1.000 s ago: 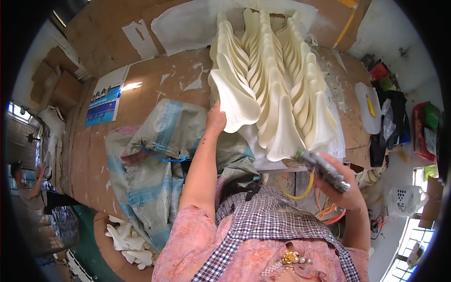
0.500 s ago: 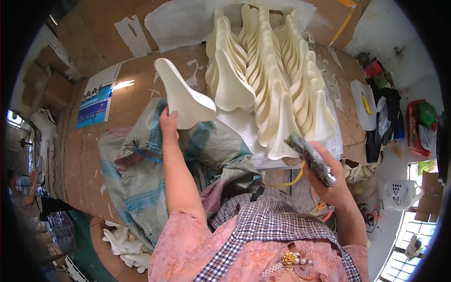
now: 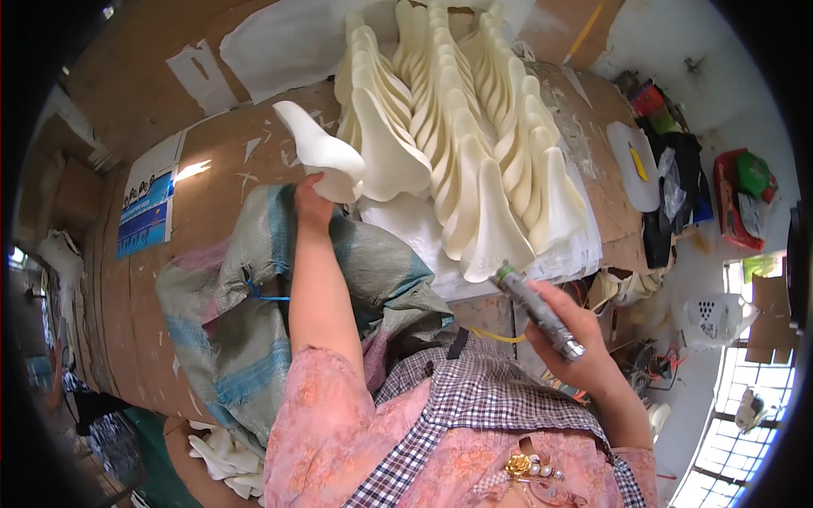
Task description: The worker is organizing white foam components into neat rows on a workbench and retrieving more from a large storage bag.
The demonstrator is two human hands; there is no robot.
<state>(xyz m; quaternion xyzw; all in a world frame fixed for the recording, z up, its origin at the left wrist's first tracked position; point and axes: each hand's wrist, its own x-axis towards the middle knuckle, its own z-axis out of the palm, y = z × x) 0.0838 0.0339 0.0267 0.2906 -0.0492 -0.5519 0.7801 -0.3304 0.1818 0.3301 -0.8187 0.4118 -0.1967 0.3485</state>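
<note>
My left hand (image 3: 313,203) grips a white moulded bicycle saddle pad (image 3: 318,148) by its wide end, its narrow nose pointing up and to the left. The pad hangs beside the leftmost row of similar cream saddle pads (image 3: 385,140), and its wide end overlaps that row in the picture. Closed round a grey, metallic-looking cylindrical tool (image 3: 540,311) with a green tip, my right hand (image 3: 572,330) is just in front of the nearest pad (image 3: 491,233) of the middle row. The tool's exact kind cannot be made out.
A grey-green woven sack (image 3: 229,322) lies bunched by my left forearm. White sheeting (image 3: 398,224) lies under the rows on a cardboard-covered table (image 3: 212,169). A yellow hose (image 3: 500,337) runs near my right hand. More pads (image 3: 224,457) sit in a container at lower left.
The saddle pad in my left hand has tilted and come closer to the left row. My right hand has drawn the tool slightly back toward me. The whole view has shifted.
</note>
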